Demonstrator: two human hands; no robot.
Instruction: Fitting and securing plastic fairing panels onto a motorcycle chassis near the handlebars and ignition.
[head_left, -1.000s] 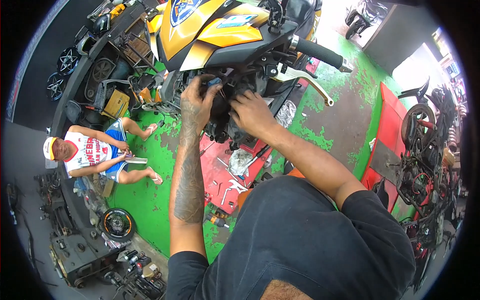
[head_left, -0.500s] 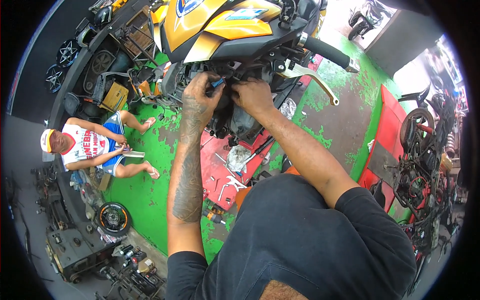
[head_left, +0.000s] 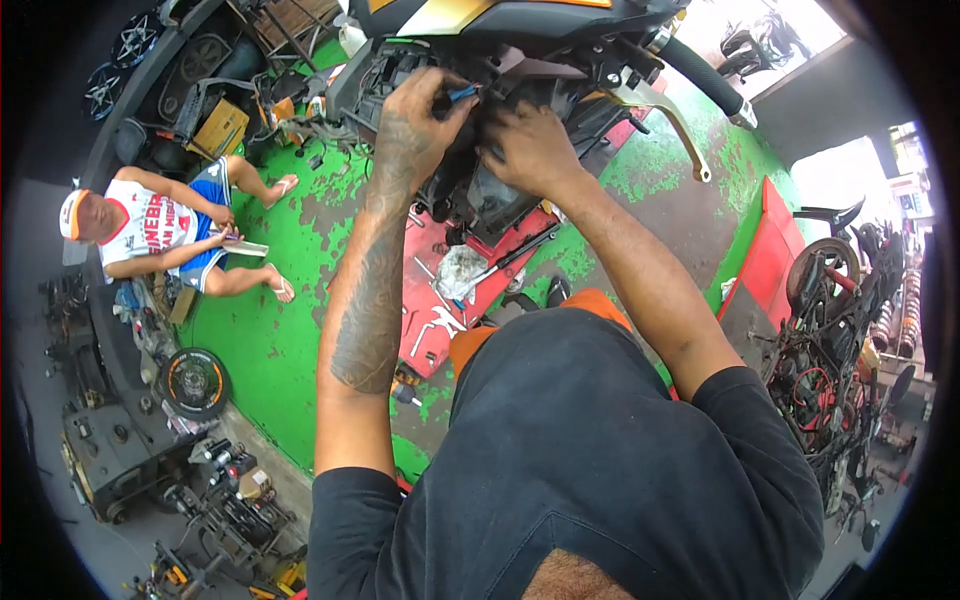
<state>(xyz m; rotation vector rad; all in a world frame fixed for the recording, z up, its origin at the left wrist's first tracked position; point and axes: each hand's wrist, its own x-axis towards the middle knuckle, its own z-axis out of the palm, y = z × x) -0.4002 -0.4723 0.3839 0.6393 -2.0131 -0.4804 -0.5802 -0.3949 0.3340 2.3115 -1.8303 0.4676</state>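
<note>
My left hand (head_left: 425, 100) is closed, thumb and fingers pinching a small blue piece (head_left: 463, 93) whose kind I cannot make out. It is raised against the opened front of a yellow and black motorcycle (head_left: 520, 25), among dark parts and wiring. Just right of it, my right hand (head_left: 532, 152) reaches into the same dark cavity with bent fingers. Shadow and blur hide its fingertips, so I cannot tell whether it grips anything. The handlebar grip (head_left: 700, 75) and a pale brake lever (head_left: 668, 120) stick out to the right of my hands.
Below my hands, a red mat (head_left: 425, 335) carries hand tools and a crumpled whitish rag (head_left: 460, 272). A person (head_left: 165, 225) sits at the left, legs stretched over the green floor. A wheel (head_left: 193, 382) lies lower left. Stripped motorcycle parts (head_left: 825, 370) crowd the right side.
The motorcycle and both hands sit higher in the picture. My right hand has shifted rightward, slightly away from the left, its fingers more spread. The left still pinches the blue piece.
</note>
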